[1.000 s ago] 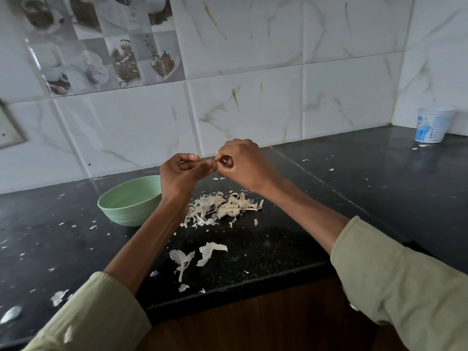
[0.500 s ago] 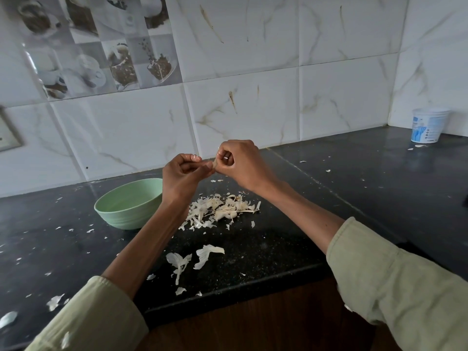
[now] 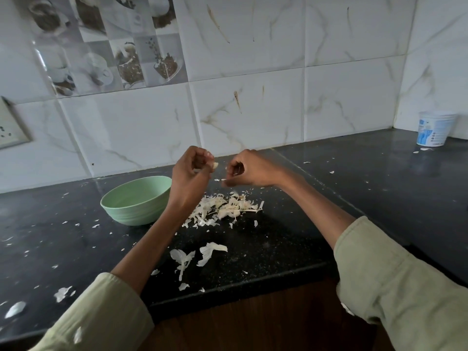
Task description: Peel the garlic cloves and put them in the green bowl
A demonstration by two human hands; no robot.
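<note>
Pinching a pale garlic clove (image 3: 215, 165) at the fingertips of the left hand (image 3: 193, 173), fingers curled round it, held above the counter (image 3: 278, 249). Just to the right, right hand (image 3: 249, 169) curled too, apart from the left by a small gap; blurred at the fingertips, so cannot tell whether any skin sits between them. Below and between both hands, a heap of peels (image 3: 224, 207) on the dark surface. Nearer, two larger loose skins (image 3: 197, 254) beside the left forearm. Left of the heap, touching nothing, the green bowl (image 3: 136, 200), partly hidden on its right side by the left wrist; inside of it not readable from here. Scattered white flecks across the counter, more at near left. Far right, against the tiled wall (image 3: 253, 110), a white tub (image 3: 434, 129). At far left, a switch plate (image 3: 11, 125).

Half a second ago, hands joined fingertip to fingertip; now pulled apart, clove left in the left.
</note>
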